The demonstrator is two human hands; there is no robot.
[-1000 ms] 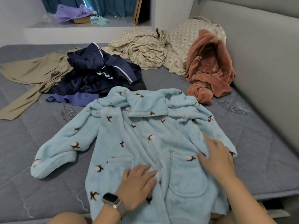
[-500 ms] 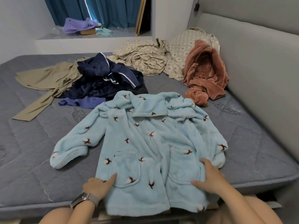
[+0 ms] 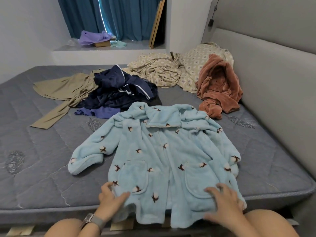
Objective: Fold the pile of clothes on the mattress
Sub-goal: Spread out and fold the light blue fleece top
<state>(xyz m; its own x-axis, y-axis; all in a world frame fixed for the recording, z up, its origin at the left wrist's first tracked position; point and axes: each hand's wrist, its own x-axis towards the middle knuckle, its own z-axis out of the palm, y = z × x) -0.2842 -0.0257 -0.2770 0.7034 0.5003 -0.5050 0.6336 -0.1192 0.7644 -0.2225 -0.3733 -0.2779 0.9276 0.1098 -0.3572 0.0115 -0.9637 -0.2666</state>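
Grey mattress [image 3: 42, 168], light blue fleece top [image 3: 162, 159] spread flat at near edge, unfolded. My left hand [image 3: 109, 200] pinches hem; right hand [image 3: 224, 206] lies splayed, relaxed, on it. Pile [image 3: 119, 93] behind untouched, nothing folded.

Both hands are motion-blurred; the right hand [image 3: 222, 205] shows smeared fingers, so its hold on the blue fleece jacket [image 3: 164, 154] cannot be judged. The jacket's hem hangs past the mattress [image 3: 34, 177] edge, partly behind the hands. The navy clothes [image 3: 119, 93] cover part of the khaki garment [image 3: 63, 93]. Items on the window ledge [image 3: 106, 48] are too small to identify.
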